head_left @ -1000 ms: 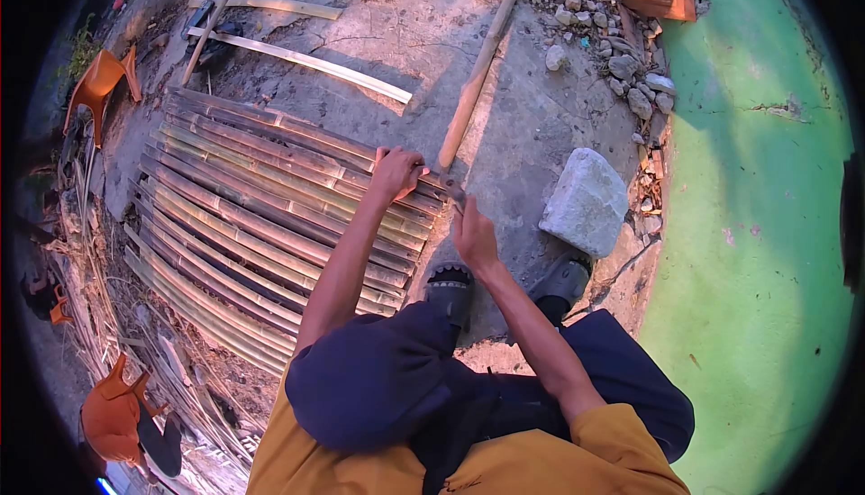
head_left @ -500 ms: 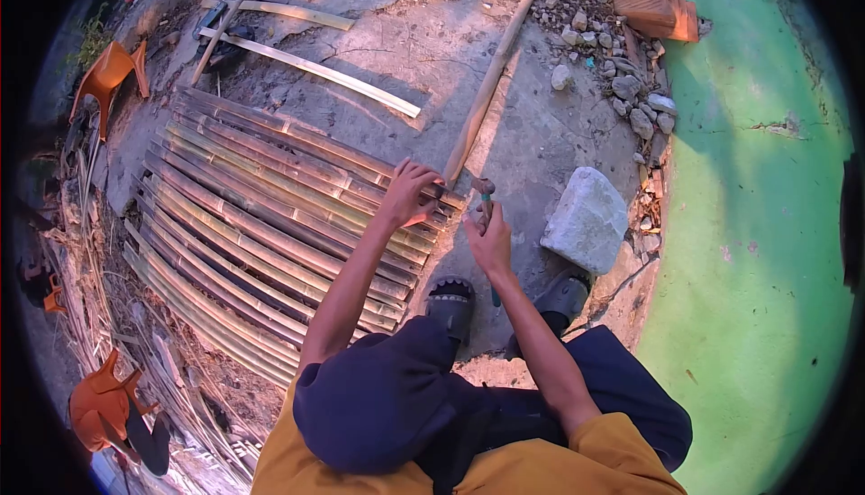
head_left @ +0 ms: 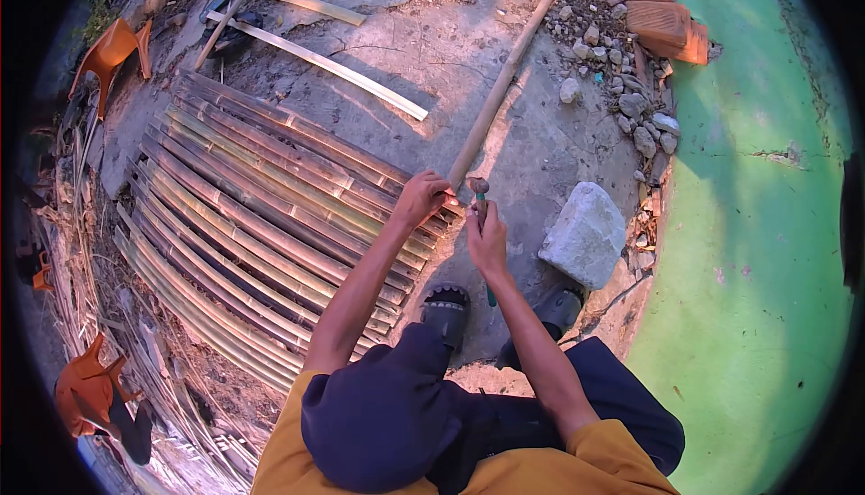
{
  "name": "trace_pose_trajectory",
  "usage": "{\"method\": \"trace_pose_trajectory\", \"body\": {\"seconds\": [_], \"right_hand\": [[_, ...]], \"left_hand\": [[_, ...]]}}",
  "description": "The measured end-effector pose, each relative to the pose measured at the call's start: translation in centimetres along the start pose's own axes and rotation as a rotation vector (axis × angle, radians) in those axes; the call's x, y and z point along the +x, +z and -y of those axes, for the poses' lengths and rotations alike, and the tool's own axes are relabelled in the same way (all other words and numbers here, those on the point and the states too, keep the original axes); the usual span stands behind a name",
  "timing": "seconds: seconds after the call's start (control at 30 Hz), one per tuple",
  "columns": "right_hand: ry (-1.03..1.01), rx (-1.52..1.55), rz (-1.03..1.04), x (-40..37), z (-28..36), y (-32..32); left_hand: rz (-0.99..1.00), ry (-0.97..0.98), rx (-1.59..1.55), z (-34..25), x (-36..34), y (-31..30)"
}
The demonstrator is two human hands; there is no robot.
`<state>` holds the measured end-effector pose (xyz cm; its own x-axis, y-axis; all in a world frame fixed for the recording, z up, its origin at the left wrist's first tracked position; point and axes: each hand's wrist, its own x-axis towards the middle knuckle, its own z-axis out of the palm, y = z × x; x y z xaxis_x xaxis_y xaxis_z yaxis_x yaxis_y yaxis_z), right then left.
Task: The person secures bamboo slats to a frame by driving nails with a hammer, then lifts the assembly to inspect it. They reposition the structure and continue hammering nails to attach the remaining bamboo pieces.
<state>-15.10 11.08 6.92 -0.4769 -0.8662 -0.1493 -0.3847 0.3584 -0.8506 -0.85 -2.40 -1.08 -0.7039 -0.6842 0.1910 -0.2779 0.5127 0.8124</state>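
Observation:
My right hand [head_left: 487, 245] is wrapped round the green handle of a hammer [head_left: 479, 188], its head up and close to the end of the wooden pole. My left hand [head_left: 424, 199] is over the right-hand ends of the bamboo slats [head_left: 270, 198], beside the hammer head. Its thumb and fingers are pinched together at the outermost slat end; what they hold, if anything, is too small to make out. The slats lie side by side in a row, with narrow gaps. The round wooden pole [head_left: 506, 81] runs away from my hands along the ground.
A white stone block [head_left: 584, 236] lies right of my feet. Further off are loose rubble [head_left: 631, 103], orange hollow bricks [head_left: 665, 30] and split bamboo strips [head_left: 329, 64]. Orange chairs [head_left: 113, 58] stand at left, near scattered bamboo scraps [head_left: 162, 378]. A green floor [head_left: 739, 252] borders the right.
My left hand has shifted slightly right, and its fingers have closed from a looser curl into a pinch. The hammer has moved slightly left, towards it. The whole view has shifted a little.

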Motion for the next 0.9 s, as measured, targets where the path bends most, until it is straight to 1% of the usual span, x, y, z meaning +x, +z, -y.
{"method": "trace_pose_trajectory", "body": {"seconds": [0.07,0.13,0.17,0.23,0.33,0.37,0.4,0.43,0.47,0.53,0.67,0.73,0.77,0.83,0.87,0.9], "right_hand": [[-0.007,-0.009,0.016,-0.3,-0.1,-0.2],[-0.013,-0.010,0.031,-0.8,-0.2,-0.1],[0.006,-0.012,0.015,-1.0,-0.3,-0.1],[0.033,-0.012,-0.005,-1.2,-0.3,0.0],[0.045,-0.009,-0.050,-0.6,-0.1,0.2],[0.090,-0.015,-0.056,-0.2,0.1,0.4],[0.136,-0.022,-0.061,0.3,0.2,0.5],[0.141,-0.021,-0.061,0.8,0.4,0.7],[0.117,0.013,-0.081,1.4,0.5,1.0],[0.093,0.045,-0.101,2.3,0.0,1.5],[0.091,0.059,-0.103,3.6,0.0,1.9],[0.105,0.040,-0.087,3.7,0.0,1.9],[0.095,0.035,-0.096,3.8,0.0,1.8],[0.089,0.030,-0.104,3.7,0.1,1.5],[0.083,0.031,-0.099,3.7,0.2,1.3],[0.079,0.032,-0.094,3.6,0.1,1.2]], "left_hand": [[-0.005,0.011,0.008,0.3,0.2,0.0],[0.011,-0.029,-0.097,0.2,0.1,-0.5],[0.013,-0.027,-0.094,0.1,0.2,-0.5],[-0.051,-0.267,-0.244,-1.0,0.4,-0.6],[-0.021,-0.296,-0.240,-1.7,0.5,-0.8],[-0.019,-0.299,-0.238,-1.9,0.5,-0.8],[-0.014,-0.251,-0.233,-1.9,0.5,-0.7],[-0.007,-0.203,-0.228,-1.9,0.4,-0.6],[-0.004,-0.204,-0.231,-2.0,0.3,-0.5],[0.009,-0.268,-0.280,-2.0,0.2,-0.3],[0.005,-0.247,-0.219,-1.9,0.0,-0.3],[0.002,-0.110,-0.113,-2.3,0.2,-0.9],[0.002,-0.110,-0.115,-2.5,0.2,-1.2],[-0.076,-0.078,-0.114,-2.9,0.0,-1.9],[-0.074,-0.079,-0.115,-2.4,-0.1,-2.0],[-0.016,-0.050,-0.080,-1.7,-0.1,-1.8]]}}
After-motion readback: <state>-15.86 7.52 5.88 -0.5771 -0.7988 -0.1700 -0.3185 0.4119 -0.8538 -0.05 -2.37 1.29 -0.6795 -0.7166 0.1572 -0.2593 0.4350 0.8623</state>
